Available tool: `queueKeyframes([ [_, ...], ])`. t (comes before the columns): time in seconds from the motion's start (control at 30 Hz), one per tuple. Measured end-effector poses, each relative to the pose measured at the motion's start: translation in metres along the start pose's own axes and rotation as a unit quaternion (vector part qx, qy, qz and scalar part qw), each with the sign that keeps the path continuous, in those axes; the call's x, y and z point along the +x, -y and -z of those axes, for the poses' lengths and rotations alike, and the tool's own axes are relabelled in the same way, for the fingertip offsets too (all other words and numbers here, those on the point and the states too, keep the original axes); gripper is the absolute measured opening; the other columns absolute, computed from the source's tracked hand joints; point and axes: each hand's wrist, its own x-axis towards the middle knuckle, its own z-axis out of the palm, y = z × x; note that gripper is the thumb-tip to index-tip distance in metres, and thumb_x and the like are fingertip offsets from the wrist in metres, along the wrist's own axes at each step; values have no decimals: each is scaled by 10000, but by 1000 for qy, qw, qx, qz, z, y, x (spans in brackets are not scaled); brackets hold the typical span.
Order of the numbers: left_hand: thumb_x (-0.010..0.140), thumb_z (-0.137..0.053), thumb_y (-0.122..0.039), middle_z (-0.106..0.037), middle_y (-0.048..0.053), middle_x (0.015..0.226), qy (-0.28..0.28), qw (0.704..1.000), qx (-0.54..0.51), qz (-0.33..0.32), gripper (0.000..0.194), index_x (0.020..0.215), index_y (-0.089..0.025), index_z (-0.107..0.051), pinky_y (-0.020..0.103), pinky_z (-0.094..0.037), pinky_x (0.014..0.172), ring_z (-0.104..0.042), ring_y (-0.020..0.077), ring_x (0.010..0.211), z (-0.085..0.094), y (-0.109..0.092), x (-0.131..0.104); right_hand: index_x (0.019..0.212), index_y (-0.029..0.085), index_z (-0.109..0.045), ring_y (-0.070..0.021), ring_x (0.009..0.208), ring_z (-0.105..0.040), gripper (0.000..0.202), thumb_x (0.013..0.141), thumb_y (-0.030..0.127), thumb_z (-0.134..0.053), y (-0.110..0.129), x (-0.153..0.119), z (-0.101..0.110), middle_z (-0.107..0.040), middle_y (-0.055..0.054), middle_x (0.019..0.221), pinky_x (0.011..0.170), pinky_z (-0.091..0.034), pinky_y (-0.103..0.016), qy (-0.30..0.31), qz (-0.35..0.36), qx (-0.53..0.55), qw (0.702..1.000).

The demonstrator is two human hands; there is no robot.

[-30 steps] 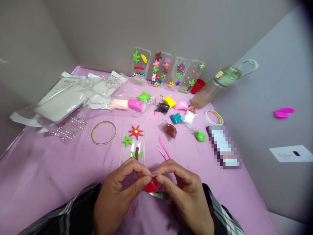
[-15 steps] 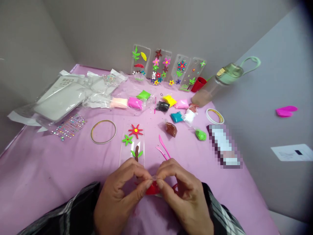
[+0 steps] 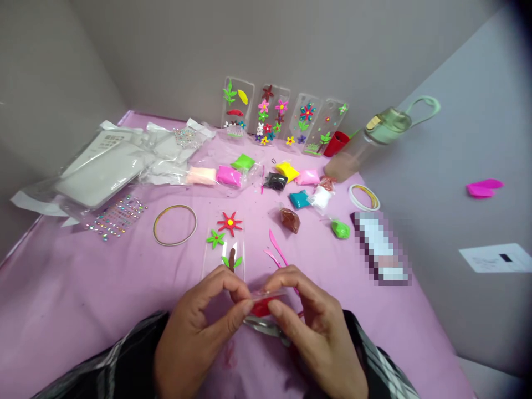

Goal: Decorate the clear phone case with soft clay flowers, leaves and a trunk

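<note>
A small clear packet of red clay (image 3: 262, 306) is stretched between my two hands, low in the middle of the head view. My left hand (image 3: 208, 327) pinches its left edge between thumb and forefinger. On the other side, my right hand (image 3: 313, 327) grips the packet the same way. Beneath it lies a shiny grey thing (image 3: 262, 326), mostly hidden. Just beyond my left hand is a clear phone case (image 3: 211, 257) bearing a red clay flower (image 3: 230, 223), a green clay flower (image 3: 215, 239) and a brown stem with green leaves (image 3: 231, 259).
Pink modelling tools (image 3: 277, 247) lie beyond my right hand. Several clay packets (image 3: 288, 220) are spread farther back. Decorated cases (image 3: 268, 113) lean on the wall beside a bottle (image 3: 366, 141). Tape rolls (image 3: 174, 225), gem stickers (image 3: 118, 217) and bagged cases (image 3: 102, 172) also occupy the table.
My fingertips have moved slightly apart along the packet's edge, so more of the clear film shows. The grey thing underneath is more exposed.
</note>
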Motion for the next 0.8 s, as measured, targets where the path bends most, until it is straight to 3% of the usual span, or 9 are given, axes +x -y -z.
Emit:
queueKeyframes([
  [0.23,886,-629,-327,-587,-43,768,15,1000,-11,25,126,789,-248,-621,258,-426,758,-570,155,777,-3,0,0,771,201,-592,-153,738,-555,175,940,235,-565,1,0,-1,-590,3,754,688,-415,-285,4,7,1,1000],
  [0.47,895,-626,-283,-595,-48,757,14,1000,10,-9,147,755,-237,-623,235,-420,727,-575,133,749,-1,1,-1,821,205,-629,-155,790,-577,112,927,213,-592,0,1,-2,-617,0,810,737,-432,-284,33,-4,7,999],
  [0.67,929,-580,-278,-623,-39,795,41,999,-20,-1,148,810,-253,-664,245,-433,767,-593,144,794,1,2,1,792,202,-617,-153,751,-558,149,932,242,-586,-2,0,-2,-602,3,773,703,-419,-286,5,-5,16,1000],
  [0.8,937,-558,-270,-615,-31,789,28,999,10,-27,166,799,-242,-645,255,-438,759,-598,151,786,2,0,2,813,205,-630,-165,778,-573,97,905,218,-605,-1,0,-4,-617,-5,799,720,-433,-292,22,-22,13,999],
])
